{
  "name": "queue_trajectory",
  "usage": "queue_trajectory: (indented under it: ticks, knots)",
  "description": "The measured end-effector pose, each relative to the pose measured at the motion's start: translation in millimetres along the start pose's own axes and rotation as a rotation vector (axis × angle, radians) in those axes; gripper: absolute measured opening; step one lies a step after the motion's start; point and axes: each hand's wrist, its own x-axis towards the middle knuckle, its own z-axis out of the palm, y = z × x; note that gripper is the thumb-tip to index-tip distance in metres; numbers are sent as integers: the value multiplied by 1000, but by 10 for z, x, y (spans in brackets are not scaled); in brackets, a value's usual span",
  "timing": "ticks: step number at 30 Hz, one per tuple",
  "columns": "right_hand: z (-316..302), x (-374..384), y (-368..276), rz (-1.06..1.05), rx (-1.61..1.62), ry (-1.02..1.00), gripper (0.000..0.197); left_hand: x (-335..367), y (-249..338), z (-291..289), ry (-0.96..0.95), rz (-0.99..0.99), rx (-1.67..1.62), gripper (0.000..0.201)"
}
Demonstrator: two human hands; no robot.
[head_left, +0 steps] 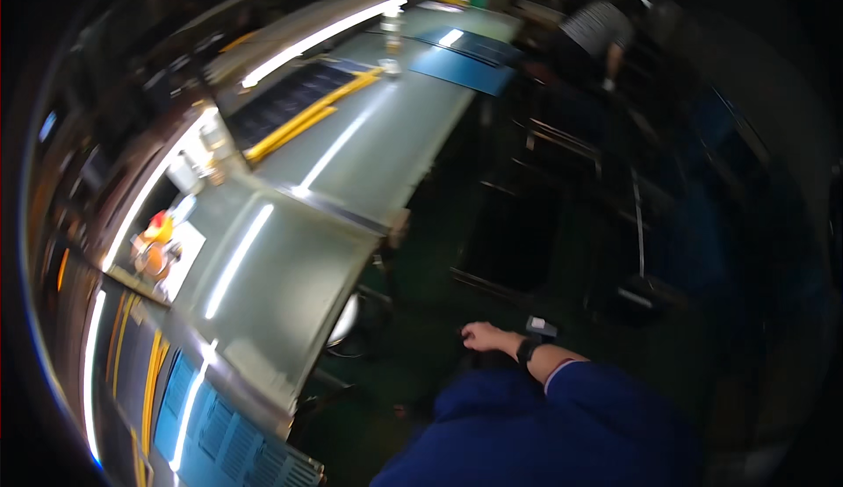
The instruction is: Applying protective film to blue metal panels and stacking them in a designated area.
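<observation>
My right hand (487, 336) reaches in from the lower right, over the dark floor and in front of my blue-clothed body. Its fingers look curled closed; what they hold, if anything, is too dark and blurred to make out. A black wristwatch (527, 351) is strapped round that wrist. Just beyond the wrist shows a small grey box-like thing with a white patch (541, 325). My left hand is out of sight. To the left of my right hand, apart from it, runs a long grey-green worktable (290, 285).
Yellow-edged dark panels (294, 109) and blue sheets (465, 64) lie on the table. Blue slotted panels (233, 434) sit at its near end. A round white stool seat (344, 320) stands beside it. Dark metal frames (566, 144) stand right, where another person (597, 35) bends over.
</observation>
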Motion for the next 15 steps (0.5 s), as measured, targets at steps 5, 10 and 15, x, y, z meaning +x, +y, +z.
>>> queue_trajectory:
  ticks: [5,10,15]
  knots:
    - [-816,-36,1045,413,551,157,34,-18,225,1221,67,582,468,62]
    - [-1526,603,2147,490,1084,480,16,-331,205,2923,-420,515,573,29]
    - [-2214,1649,3007,497,1204,718,24,-569,-35,4161,-377,854,897,35]
